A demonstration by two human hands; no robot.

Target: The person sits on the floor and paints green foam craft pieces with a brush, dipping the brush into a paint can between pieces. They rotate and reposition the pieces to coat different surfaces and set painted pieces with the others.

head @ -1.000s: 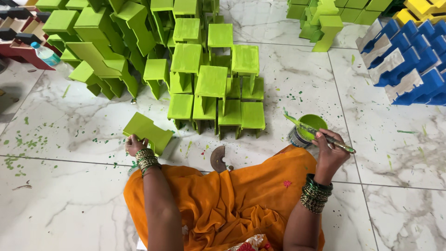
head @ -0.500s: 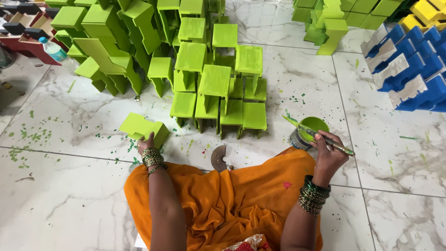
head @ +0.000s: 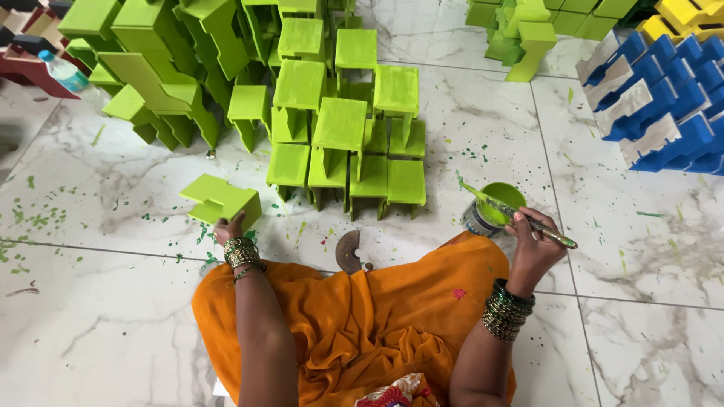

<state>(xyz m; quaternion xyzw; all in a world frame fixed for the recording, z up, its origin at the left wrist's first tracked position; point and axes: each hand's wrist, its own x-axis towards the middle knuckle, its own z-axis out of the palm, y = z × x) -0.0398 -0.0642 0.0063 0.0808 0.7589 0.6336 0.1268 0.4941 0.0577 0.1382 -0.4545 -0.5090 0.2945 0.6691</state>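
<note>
Sitting on the marble floor [head: 90,324] w/ orange cloth [head: 362,316] over the lap, this person's got both hands busy. Left hand [head: 228,227] is closed on the near edge of a green painted block [head: 220,200], fingers mostly hidden behind it so can't tell how tight, prob gripping by the rim to keep off the broad painted faces. Block sits left of the green paint pot [head: 494,207], a good way off. Right hand [head: 534,241] is curled shut round a brush [head: 520,218], bristle end resting over the pot, which is just beside that hand, so dipping is easy. Behind the pot, towards top left, stacked green blocks [head: 339,128] stand w/ gaps, maybe for drying. Blue and white blocks [head: 664,105] are off to the pot's right, kept apart by colour imo
</note>
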